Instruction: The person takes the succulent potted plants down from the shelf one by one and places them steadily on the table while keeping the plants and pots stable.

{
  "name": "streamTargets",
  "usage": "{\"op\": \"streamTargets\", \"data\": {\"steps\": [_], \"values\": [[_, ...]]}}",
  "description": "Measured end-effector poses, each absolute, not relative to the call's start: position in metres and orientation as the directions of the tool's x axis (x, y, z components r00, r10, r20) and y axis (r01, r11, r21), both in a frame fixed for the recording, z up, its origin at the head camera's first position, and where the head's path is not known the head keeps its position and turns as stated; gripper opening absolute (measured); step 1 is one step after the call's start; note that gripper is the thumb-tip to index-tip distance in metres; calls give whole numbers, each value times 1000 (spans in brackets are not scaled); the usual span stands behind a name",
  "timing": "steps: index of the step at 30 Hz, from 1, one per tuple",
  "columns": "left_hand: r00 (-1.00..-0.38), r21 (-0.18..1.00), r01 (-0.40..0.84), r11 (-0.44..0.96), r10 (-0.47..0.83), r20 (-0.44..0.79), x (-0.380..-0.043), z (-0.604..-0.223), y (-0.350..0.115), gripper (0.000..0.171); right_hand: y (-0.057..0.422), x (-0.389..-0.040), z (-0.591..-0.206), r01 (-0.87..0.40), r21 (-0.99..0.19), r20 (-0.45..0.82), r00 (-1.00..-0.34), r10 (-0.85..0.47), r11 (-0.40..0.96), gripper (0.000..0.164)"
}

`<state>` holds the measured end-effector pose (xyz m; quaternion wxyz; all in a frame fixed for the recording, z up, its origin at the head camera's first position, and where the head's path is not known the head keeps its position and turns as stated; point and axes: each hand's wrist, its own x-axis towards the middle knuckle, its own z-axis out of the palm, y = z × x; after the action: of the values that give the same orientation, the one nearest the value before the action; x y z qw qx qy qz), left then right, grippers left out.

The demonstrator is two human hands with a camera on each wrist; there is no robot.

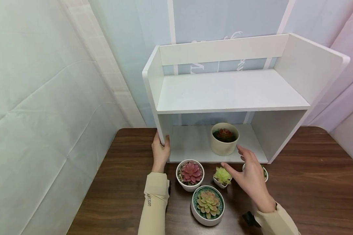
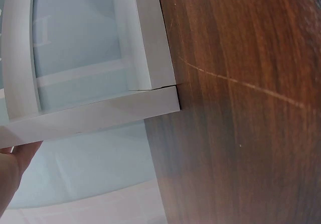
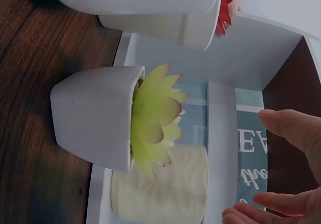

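My left hand (image 1: 161, 152) grips the front edge of the left side panel of a white two-tier shelf (image 1: 232, 93), thumb on the inner face. In the left wrist view, the shelf's lower corner (image 2: 168, 99) rests on the wood. A cream pot (image 1: 222, 148) with a reddish succulent stands on the lower board. My right hand (image 1: 251, 176), empty, has its thumb and fingers spread apart in front of that pot. Below its thumb is a light green succulent (image 1: 222, 175) in a small white pot (image 3: 95, 116). Another white pot (image 1: 265, 174) is partly hidden behind the right hand.
On the dark wood table (image 1: 114, 182), a pink succulent (image 1: 191, 172) in a round white pot stands before the shelf. Nearer me is a wide white bowl (image 1: 204, 221) with a yellow-green succulent. A curtain with white lettering (image 1: 129, 39) hangs behind the shelf.
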<state>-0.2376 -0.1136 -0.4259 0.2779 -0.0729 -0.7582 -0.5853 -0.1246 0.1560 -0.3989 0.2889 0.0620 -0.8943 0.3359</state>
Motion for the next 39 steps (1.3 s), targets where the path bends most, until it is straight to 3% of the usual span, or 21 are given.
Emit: {"op": "streamTargets", "data": {"steps": [23,39], "values": [[-842,842,419,340,-202,500,-238,-427,-115,42,156,-149,-407,-249,-612,514,-846,139,751,81],[-844,846,420,329,-201,497,-237,-427,-115,42,155,-167,-408,-115,-688,339,-924,177,716,96]]}}
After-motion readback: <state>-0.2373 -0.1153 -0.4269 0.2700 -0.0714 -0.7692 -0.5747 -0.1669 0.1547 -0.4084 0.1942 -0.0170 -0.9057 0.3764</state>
